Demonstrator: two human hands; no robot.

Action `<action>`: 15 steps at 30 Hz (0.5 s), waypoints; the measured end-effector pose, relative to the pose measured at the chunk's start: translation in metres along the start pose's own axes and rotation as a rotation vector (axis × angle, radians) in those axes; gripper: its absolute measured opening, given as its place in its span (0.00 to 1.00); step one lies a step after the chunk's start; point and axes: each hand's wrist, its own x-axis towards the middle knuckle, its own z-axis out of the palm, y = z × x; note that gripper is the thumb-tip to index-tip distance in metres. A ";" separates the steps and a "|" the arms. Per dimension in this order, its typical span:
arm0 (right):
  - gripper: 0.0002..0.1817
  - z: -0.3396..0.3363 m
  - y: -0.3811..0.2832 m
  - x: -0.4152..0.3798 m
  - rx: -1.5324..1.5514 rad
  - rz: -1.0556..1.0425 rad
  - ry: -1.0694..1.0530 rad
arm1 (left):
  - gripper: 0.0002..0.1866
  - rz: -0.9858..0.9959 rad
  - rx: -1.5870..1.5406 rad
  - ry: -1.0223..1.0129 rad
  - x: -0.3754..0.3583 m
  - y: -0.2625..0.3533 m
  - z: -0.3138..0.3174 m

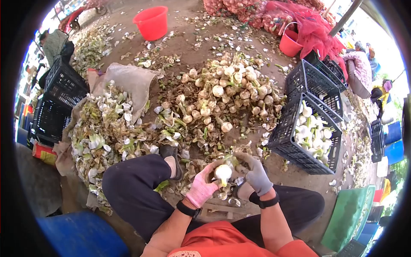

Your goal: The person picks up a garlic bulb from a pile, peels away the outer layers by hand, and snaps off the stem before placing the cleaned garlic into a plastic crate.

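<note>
My left hand (201,188), in a pink glove, is closed around a white, peeled-looking garlic bulb (223,172) with its short stem pointing towards me. My right hand (255,173), in a grey glove, bends its fingers over pale green-white garlic skin (231,161) at the bulb's far side. Both hands meet between my knees. Just beyond them a heap of unpeeled garlic (231,85) with dirty roots and outer skins lies on the ground. Right of the heap a black crate (295,143) holds clean white garlic bulbs (314,132).
Peeled skins form a large pile (102,132) on the left, with a sack (128,83) behind it. Black crates (53,103) stand far left. Red buckets (150,23) and red net bags (274,17) are at the back. Other people (357,70) sit at both sides.
</note>
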 end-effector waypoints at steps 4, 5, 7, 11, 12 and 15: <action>0.17 0.019 -0.035 -0.012 -0.221 -0.067 -0.017 | 0.33 0.021 0.206 0.047 0.001 0.008 0.003; 0.17 0.018 -0.037 -0.013 -0.219 -0.068 -0.016 | 0.33 -0.014 0.137 0.033 0.001 0.007 -0.001; 0.14 0.017 -0.042 -0.012 -0.367 -0.104 -0.002 | 0.32 -0.071 0.011 0.031 -0.001 0.008 -0.002; 0.07 0.031 -0.050 -0.018 -0.613 -0.280 0.109 | 0.28 -0.164 -0.335 0.091 -0.002 0.004 0.003; 0.07 0.031 -0.047 -0.018 -0.613 -0.276 0.109 | 0.28 -0.167 -0.336 0.092 -0.002 0.002 0.001; 0.07 0.031 -0.044 -0.014 -0.719 -0.349 0.118 | 0.26 -0.200 -0.401 0.027 0.000 0.001 -0.007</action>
